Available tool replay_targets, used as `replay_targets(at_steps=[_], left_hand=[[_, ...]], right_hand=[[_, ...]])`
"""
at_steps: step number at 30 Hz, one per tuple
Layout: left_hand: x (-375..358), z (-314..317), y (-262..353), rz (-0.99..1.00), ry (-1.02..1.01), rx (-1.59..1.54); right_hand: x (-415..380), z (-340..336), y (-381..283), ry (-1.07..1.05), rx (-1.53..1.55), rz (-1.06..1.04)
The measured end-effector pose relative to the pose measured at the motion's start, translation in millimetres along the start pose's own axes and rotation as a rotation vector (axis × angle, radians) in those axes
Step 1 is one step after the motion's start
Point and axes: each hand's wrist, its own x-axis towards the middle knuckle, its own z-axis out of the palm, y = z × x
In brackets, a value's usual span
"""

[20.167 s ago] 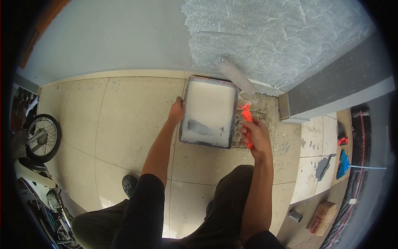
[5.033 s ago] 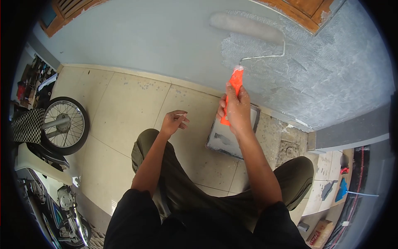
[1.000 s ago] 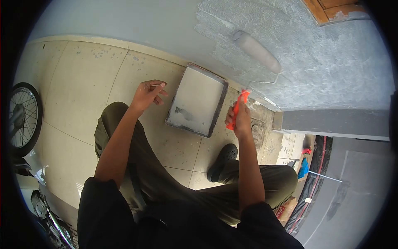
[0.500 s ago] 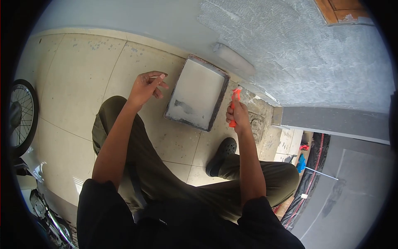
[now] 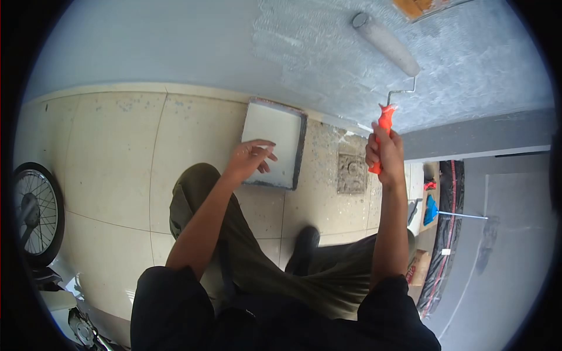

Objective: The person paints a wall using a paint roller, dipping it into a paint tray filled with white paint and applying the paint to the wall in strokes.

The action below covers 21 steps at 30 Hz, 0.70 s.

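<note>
My right hand grips the orange handle of a paint roller, whose grey sleeve presses against the wall high up at the right, over a patch of wet textured paint. My left hand hovers with loose, parted fingers above the near edge of the paint tray, holding nothing. The tray holds white paint and lies on the tiled floor by the foot of the wall.
A floor drain cover sits right of the tray. A motorbike wheel stands at the left. A grey step, a black hose, a blue tool and a cardboard box are at the right.
The roller has swept up the wall from near the skirting to high at the right, my right hand rising with it. My left hand has drifted over the tray's edge.
</note>
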Motion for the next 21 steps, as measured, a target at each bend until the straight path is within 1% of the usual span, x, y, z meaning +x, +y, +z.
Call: replay_targets(at_steps=[1, 2, 3, 4, 5, 6, 7, 9, 10, 12, 13, 15, 16, 17, 18, 19, 20, 21], left_hand=[[0, 6, -6, 0.011, -0.019, -0.027], [2, 11, -8, 0.022, -0.042, -0.041], [4, 22, -9, 0.030, -0.068, -0.060], [6, 39, -9, 0.027, -0.104, -0.076], [9, 59, -3, 0.038, -0.203, -0.059], [11, 85, 14, 0.067, -0.237, 0.029], [16, 112, 22, 0.062, -0.266, 0.071], [34, 161, 39, 0.189, -0.188, -0.025], [42, 178, 53, 0.200, -0.205, 0.000], [62, 207, 80, 0.105, -0.227, -0.133], [69, 217, 83, 0.121, -0.229, -0.113], [81, 233, 80, -0.068, 0.007, 0.126], [103, 232, 49, 0.045, 0.107, 0.043], [113, 229, 31, 0.043, 0.106, 0.068], [120, 224, 17, 0.025, 0.113, -0.048], [124, 219, 6, 0.004, 0.122, -0.161], [126, 213, -6, -0.066, 0.184, -0.166], [133, 207, -16, -0.082, 0.188, -0.135]], right_hand=[[-1, -5, 0, 0.011, -0.005, 0.008], [-5, -11, -2, -0.006, 0.071, -0.014], [-5, -18, 1, -0.066, 0.107, -0.047], [-3, -19, 4, -0.084, 0.138, -0.069], [-4, -20, 11, -0.089, 0.170, -0.082], [0, -22, 22, -0.123, 0.198, -0.129], [0, -22, 32, -0.095, 0.238, -0.143], [8, -18, 39, -0.108, 0.218, -0.201], [11, -18, 46, -0.147, 0.212, -0.193], [21, -26, 67, -0.228, 0.166, -0.208], [23, -29, 70, -0.231, 0.180, -0.229], [31, -25, 82, -0.205, 0.042, -0.251], [47, -19, 106, -0.201, 0.067, -0.257], [73, -9, 140, -0.121, 0.057, -0.471], [87, -4, 164, -0.033, 0.045, -0.678], [86, -3, 173, -0.021, 0.071, -0.670], [84, -3, 183, -0.038, 0.010, -0.558], [82, -2, 189, -0.060, -0.048, -0.440]])
